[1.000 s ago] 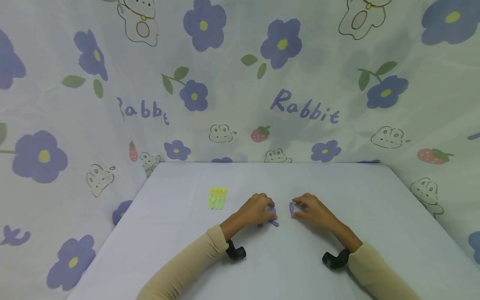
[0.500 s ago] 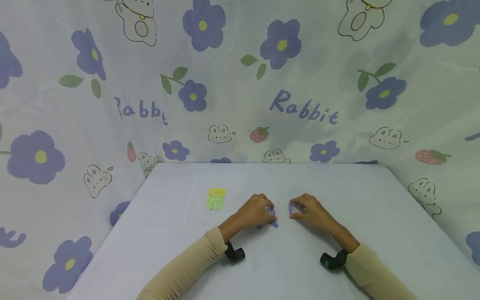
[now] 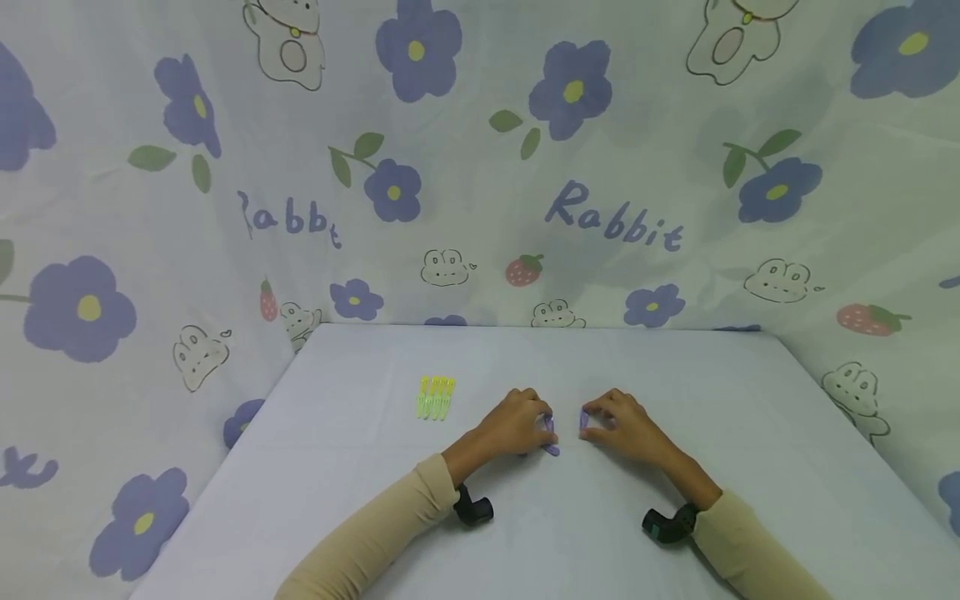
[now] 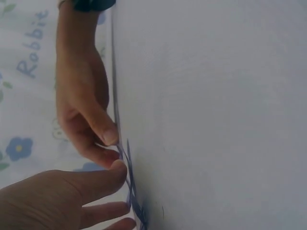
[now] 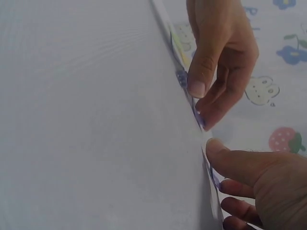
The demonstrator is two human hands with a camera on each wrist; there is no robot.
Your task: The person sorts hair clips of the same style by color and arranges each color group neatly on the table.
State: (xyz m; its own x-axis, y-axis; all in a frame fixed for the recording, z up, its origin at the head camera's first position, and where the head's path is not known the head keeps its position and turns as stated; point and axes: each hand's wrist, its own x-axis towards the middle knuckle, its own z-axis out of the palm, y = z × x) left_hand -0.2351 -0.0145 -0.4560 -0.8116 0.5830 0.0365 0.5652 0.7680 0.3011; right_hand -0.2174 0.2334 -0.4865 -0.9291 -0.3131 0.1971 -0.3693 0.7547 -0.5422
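In the head view my left hand (image 3: 513, 423) pinches a slim purple hair clip (image 3: 550, 424) by its ends, thumb against fingers. Opposite it, my right hand (image 3: 628, 428) grips another purple hair clip (image 3: 583, 420) the same way, with a small gap between the two. Beneath the left fingertips more purple clips (image 3: 552, 451) lie on the table, mostly covered by that hand. The right wrist view shows the right hand's clip (image 5: 215, 179) edge-on, at the tabletop between thumb and fingers. Fine details are blurred in both wrist views.
Left of the hands, a row of yellow clips (image 3: 437, 386) lies above a row of green clips (image 3: 433, 407), several in each. They lie on a white-covered table (image 3: 675, 367). A printed rabbit-and-flower cloth (image 3: 465, 192) hangs behind. Each wrist wears a black camera.
The head view shifts slightly. Both hands stay nearly in place, each holding its purple hair clip; the yellow and green clips have not moved.
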